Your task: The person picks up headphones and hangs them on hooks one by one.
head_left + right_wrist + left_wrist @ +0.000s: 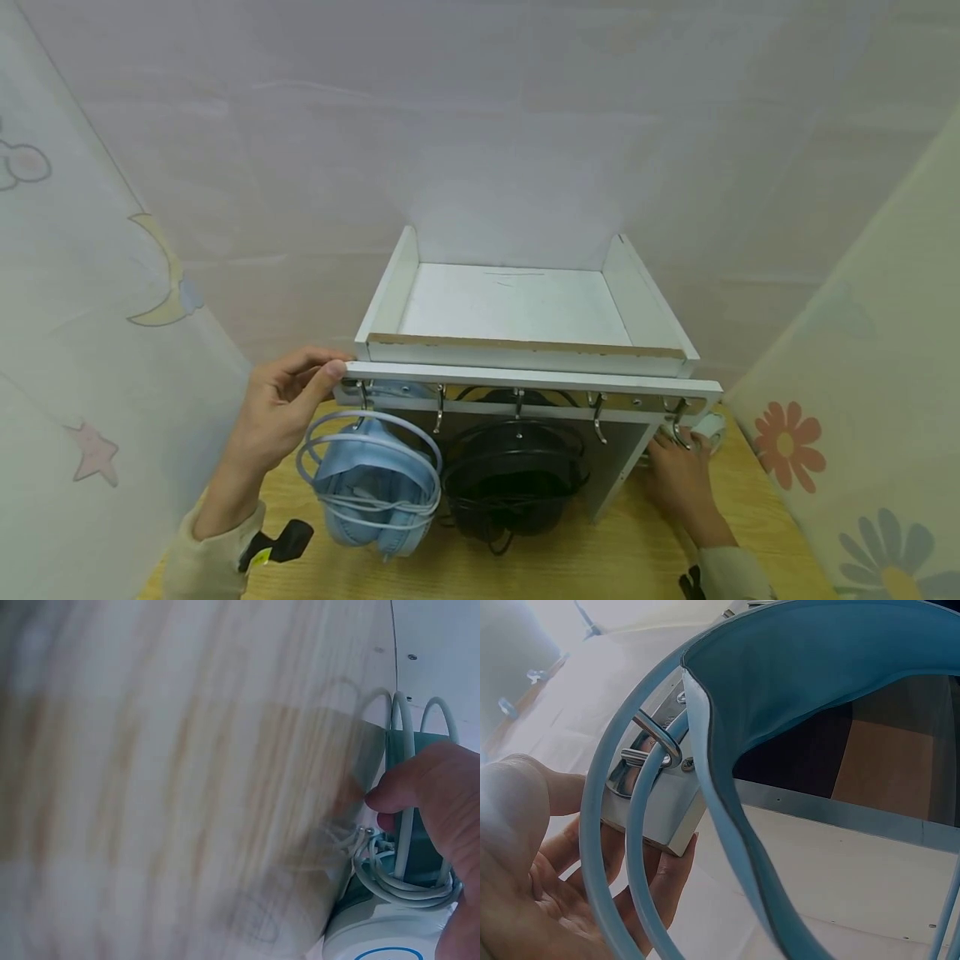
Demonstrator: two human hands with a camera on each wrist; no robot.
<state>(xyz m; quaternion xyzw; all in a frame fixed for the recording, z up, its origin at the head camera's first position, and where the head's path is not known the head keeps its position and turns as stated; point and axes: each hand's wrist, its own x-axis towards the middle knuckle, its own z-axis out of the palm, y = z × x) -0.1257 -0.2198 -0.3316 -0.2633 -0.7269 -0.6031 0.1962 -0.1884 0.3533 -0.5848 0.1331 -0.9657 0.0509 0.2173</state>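
Observation:
My left hand (pixel 279 412) grips the left end of a white hook rail (pixel 540 378), thumb in front and fingers behind. Light-blue headphones (pixel 351 457) with a thin cable wound round them hang from the leftmost hook, close by that hand; their band (pixel 709 742) fills much of the left wrist view. Black headphones (pixel 517 454) hang near the middle hook. Low on the right, my right hand (pixel 681 477) holds the band of white-and-green headphones (pixel 386 926). A pale cable is coiled round this pair, and the palm hides part of it.
The rail runs along the front of a white shelf unit (pixel 517 308) with raised sides. Its side panel (pixel 618 467) stands just left of my right hand. Wood-grain tabletop (pixel 585 562) lies below. Patterned cloth (pixel 862 408) rises on both sides.

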